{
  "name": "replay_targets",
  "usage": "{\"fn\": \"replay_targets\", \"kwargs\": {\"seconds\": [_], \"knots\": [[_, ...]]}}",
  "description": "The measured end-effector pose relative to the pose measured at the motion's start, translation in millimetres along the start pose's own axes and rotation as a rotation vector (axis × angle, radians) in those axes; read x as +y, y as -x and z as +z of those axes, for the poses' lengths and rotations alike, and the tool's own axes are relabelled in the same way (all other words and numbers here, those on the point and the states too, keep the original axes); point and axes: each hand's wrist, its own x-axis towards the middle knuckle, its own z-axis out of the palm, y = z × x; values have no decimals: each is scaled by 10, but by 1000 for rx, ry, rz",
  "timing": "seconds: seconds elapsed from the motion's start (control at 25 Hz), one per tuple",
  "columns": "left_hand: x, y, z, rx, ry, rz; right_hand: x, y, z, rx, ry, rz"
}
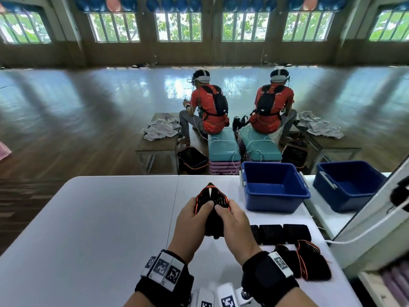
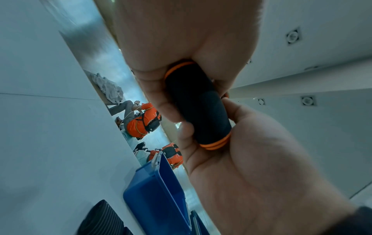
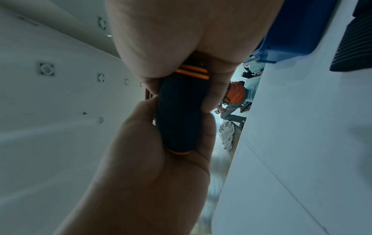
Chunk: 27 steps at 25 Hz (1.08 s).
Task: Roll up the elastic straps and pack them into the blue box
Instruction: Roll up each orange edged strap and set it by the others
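Observation:
Both hands hold one black elastic strap with orange edges (image 1: pixel 211 201) above the white table (image 1: pixel 99 218); it is partly rolled, and its loose end sticks up away from me. My left hand (image 1: pixel 195 214) grips the roll's left side and my right hand (image 1: pixel 232 218) its right side, thumbs on top. The left wrist view shows the tight roll (image 2: pixel 197 105) between the left hand (image 2: pixel 161 89) and the right hand (image 2: pixel 241 151). It appears again as the roll (image 3: pixel 179 114) in the right wrist view. The blue box (image 1: pixel 274 189) stands empty at the back right.
Several flat black straps (image 1: pixel 281 233) and orange-edged straps (image 1: pixel 309 260) lie on the table at my right. A mirror panel (image 1: pixel 365 207) with a white cable (image 1: pixel 365 229) borders the table's right side. A person in an orange shirt (image 1: pixel 208 107) sits beyond the table.

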Motion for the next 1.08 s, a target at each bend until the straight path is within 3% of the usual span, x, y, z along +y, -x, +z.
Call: {"fn": "replay_targets", "kwargs": {"seconds": [0.32,0.56,0.68,0.88,1.08], "knots": [[-33,32,48,61,-81,92,-10,-35,-32,18,270,-28],[-60,-7,123,-40,148,-75,-48,-6,-91,-73,-97,96],[-164,-21,212,-116,132,-128,46,-11,-249,-71,-106,114],[-515,-74,402,-351,-21,-305,507,8,-772,58,362,198],[-1200,-91,613,-195,-137,-430,979,163,-1627,198,684,311]]}}
